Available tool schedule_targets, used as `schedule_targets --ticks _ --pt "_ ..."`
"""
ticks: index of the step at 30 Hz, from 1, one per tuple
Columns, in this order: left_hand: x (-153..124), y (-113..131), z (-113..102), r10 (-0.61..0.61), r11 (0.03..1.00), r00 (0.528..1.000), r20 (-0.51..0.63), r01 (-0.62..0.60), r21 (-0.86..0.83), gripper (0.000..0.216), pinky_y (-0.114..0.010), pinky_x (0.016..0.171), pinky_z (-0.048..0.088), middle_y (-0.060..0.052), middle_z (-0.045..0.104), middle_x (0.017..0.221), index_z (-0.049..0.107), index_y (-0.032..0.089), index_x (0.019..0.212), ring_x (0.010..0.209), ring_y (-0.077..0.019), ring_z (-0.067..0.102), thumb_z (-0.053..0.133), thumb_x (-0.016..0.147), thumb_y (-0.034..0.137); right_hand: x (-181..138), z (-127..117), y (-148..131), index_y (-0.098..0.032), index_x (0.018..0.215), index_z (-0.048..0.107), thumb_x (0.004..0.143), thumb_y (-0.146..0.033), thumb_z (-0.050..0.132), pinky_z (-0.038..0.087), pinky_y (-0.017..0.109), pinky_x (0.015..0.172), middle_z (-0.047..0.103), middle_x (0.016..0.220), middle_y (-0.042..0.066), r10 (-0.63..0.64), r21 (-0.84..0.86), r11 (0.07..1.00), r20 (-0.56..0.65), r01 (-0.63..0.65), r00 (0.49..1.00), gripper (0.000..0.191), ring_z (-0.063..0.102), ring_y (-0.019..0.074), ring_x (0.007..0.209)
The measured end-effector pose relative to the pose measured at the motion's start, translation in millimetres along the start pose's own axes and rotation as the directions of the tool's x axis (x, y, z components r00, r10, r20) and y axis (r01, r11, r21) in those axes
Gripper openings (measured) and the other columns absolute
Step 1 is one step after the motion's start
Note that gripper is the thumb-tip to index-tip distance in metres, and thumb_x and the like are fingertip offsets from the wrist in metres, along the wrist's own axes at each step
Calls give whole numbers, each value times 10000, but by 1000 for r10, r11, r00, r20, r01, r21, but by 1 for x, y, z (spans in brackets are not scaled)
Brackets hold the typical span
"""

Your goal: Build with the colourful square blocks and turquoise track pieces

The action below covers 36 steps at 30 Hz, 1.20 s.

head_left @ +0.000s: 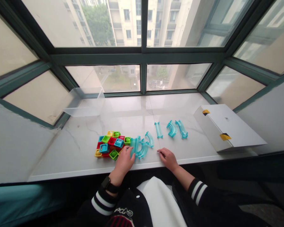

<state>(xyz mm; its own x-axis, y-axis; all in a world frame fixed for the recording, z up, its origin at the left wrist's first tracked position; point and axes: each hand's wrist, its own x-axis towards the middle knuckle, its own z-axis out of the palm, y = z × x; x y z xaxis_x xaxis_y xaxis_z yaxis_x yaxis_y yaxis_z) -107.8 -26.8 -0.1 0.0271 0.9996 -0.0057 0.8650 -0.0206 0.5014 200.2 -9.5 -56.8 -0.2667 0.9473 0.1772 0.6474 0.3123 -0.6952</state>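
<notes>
My left hand (125,160) lies at the right side of a pile of coloured toy blocks (112,142), its thumb apart from the fingers. The fingertips touch the edge of the pile, beside some clear blue track pieces (142,148); I see nothing gripped. Red, green, yellow and blue square blocks make up the pile, some with round hollows. My right hand (169,159) rests on the white sill with its fingers curled, and no held object shows. Beyond it lie a straight track piece (158,130), curved track pieces (172,128) and a wavy track piece (181,129).
A clear plastic bin (85,102) stands at the back left of the sill (130,113). At the right is a white box (229,126) with yellow-and-black tabs. Green window frames (142,59) enclose the back and sides. The sill's front edge runs close to my body.
</notes>
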Motion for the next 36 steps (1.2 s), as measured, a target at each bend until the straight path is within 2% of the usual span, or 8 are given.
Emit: schedule_targets --ticks 8,12,16,22,26,31,36 --pt "12 8 -13 -38 994 988 149 22 103 337 -364 966 523 -149 703 1284 707 194 1280 1150 -297 682 543 1016 323 -1 2 3 -260 1062 742 1009 -214 516 548 353 887 751 978 50 -14 4 1000 -5 14 1000 236 708 230 950" --pt "12 14 -17 -41 991 986 163 19 133 322 -321 952 515 -126 704 1288 722 196 1270 1134 -258 692 548 1025 313 -1 2 3 -260 1053 746 998 -204 526 548 350 883 757 979 55 -31 25 999 -24 31 999 234 711 233 945" --pt "7 16 -17 -42 990 991 129 24 137 343 -321 965 516 -119 691 1311 695 203 1326 1158 -251 687 561 1026 303 -1 2 3 -267 1048 750 990 -191 533 547 352 873 760 972 54 -38 27 999 -29 39 999 237 712 237 935" --pt "2 16 -16 -14 997 995 103 7 73 362 -312 847 549 -126 683 1287 669 203 1354 969 -218 725 574 1017 296 -1 1 3 -265 1047 750 985 -176 535 535 350 868 756 975 49 -37 33 999 -24 38 999 240 710 236 935" --pt "4 10 -15 26 1000 998 56 -25 -9 341 -306 825 567 -112 699 1244 698 194 1304 929 -206 740 606 979 240 0 1 3 -262 1043 748 985 -175 532 531 350 869 753 973 50 -36 37 999 -24 37 999 240 709 236 935" --pt "4 5 -12 39 994 998 -42 -43 -102 343 -318 800 601 -80 729 1195 737 230 1239 756 -172 745 655 908 185 -1 2 3 -262 1036 746 991 -189 530 534 353 864 750 965 52 -37 29 999 -17 38 999 233 710 241 935" --pt "2 7 -11 61 989 988 -144 -79 -124 337 -341 814 620 -80 729 1212 726 230 1256 744 -175 746 629 935 206 -1 2 3 -265 1048 749 987 -182 530 541 356 868 757 975 55 -43 30 999 -29 44 999 242 715 241 934"
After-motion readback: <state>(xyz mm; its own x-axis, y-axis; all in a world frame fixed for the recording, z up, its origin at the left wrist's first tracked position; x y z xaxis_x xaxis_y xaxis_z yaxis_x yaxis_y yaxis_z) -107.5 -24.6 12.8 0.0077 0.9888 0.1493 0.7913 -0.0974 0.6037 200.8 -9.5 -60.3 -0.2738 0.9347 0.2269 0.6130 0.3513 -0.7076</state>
